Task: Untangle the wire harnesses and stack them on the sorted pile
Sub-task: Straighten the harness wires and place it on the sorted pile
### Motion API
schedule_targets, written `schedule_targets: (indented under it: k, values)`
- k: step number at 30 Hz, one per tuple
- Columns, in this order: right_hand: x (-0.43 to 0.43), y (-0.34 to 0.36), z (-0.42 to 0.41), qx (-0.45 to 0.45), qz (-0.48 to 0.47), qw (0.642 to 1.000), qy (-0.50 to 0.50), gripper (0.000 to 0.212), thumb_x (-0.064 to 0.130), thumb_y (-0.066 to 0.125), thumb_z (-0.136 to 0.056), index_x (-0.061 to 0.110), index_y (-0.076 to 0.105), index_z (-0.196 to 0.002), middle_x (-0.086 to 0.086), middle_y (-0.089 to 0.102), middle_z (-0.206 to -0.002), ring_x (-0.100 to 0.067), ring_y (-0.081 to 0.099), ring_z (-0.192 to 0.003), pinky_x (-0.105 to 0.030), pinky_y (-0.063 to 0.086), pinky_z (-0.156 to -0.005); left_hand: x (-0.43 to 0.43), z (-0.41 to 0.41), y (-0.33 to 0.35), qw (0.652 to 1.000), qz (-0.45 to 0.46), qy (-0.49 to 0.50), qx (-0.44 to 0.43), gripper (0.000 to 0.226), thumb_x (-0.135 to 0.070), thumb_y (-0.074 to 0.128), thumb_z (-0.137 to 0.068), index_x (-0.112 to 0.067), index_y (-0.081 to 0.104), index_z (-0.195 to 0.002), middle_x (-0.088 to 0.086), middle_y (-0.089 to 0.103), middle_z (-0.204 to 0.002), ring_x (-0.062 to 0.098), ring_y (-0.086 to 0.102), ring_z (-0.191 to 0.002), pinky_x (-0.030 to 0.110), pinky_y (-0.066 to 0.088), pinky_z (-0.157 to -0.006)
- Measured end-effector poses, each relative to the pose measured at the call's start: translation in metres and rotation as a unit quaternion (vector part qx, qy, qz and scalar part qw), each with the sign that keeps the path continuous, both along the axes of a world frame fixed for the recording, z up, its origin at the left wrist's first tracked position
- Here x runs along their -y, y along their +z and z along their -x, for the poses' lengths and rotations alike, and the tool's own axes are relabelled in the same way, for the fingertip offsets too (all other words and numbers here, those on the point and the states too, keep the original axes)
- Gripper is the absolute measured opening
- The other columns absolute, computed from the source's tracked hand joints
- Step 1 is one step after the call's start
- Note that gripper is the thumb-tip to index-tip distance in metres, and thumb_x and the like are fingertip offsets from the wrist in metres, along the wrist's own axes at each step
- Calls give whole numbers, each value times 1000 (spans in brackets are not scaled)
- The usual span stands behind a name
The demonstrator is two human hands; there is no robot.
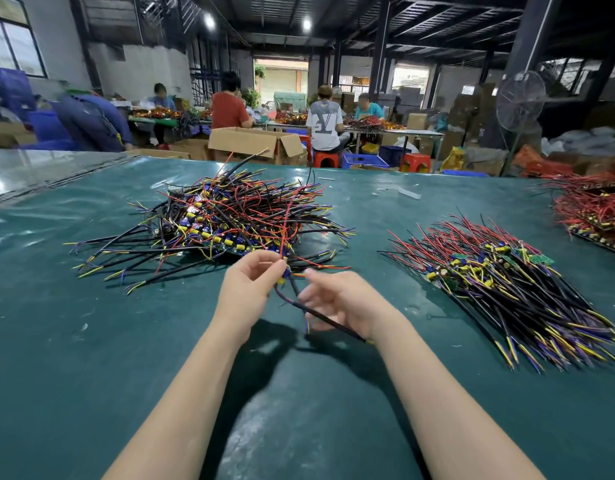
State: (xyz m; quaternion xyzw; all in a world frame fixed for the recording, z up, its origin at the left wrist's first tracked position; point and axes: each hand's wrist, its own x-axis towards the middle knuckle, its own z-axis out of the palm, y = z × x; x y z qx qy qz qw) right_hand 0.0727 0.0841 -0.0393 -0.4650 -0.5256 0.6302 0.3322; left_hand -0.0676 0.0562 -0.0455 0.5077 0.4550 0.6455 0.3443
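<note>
One wire harness [283,277], off the surface [91,341] just before the tangled heap [236,216]: my left hand [250,282] pinches its board end, right hand [344,299] blurred, grip unclear. Light, floppy, snag-prone; hold the board.

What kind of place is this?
Probably a small electronics assembly workshop. A tangled heap of wire harnesses and a sorted pile lie on a green work table, and behind it other workers sit at tables with similar wiring, among cardboard boxes.

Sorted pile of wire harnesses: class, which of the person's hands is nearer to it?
Right. The right hand sits left of the sorted pile; the left hand is farther left, pinching a harness.
</note>
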Motion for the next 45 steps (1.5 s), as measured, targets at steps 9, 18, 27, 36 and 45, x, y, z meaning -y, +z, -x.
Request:
schedule_targets:
  k: [9,18,27,36,45]
  values:
    - [13,-9,17,7,-14,1000,26,26,-1,46,-91,11,57,-71,-3,44,-55,-1,37,-29,-9,19,-30,3,9,-10,972,-72,34,-222,36,-1,76,-70,-29,54,-70,-18,60,-73,-9,53,-67,9,42,-57]
    - [12,-1,24,-142,-11,990,-15,28,22,45,-95,10,62,-77,6,43,-45,1,25,-29,-10,13,-30,-3,9,1,983,39,57,171,19,-11,62,-87,-14,55,-69,-2,62,-63,9,62,-56,17,53,-51]
    - [17,-1,27,-154,-107,976,-110,14,6,54,-90,13,62,-81,5,49,-41,-2,26,-29,-10,17,-31,-5,9,4,949,101,22,299,20,-19,61,-88,-10,53,-72,0,60,-56,5,64,-48,16,52,-47]
    - [15,2,28,-1,-179,983,-34,23,1,59,-85,13,62,-65,13,32,-32,-1,24,-29,-8,18,-33,-1,5,7,958,85,54,267,26,-14,63,-87,-8,40,-99,8,58,-78,9,62,-43,20,54,-48]
    - [8,-8,32,150,-260,953,-40,12,8,66,-79,17,68,-70,14,50,-47,-6,40,-53,-25,33,-61,-2,6,-1,974,97,88,188,12,-15,65,-86,-13,58,-76,3,56,-70,12,58,-46,22,55,-47]
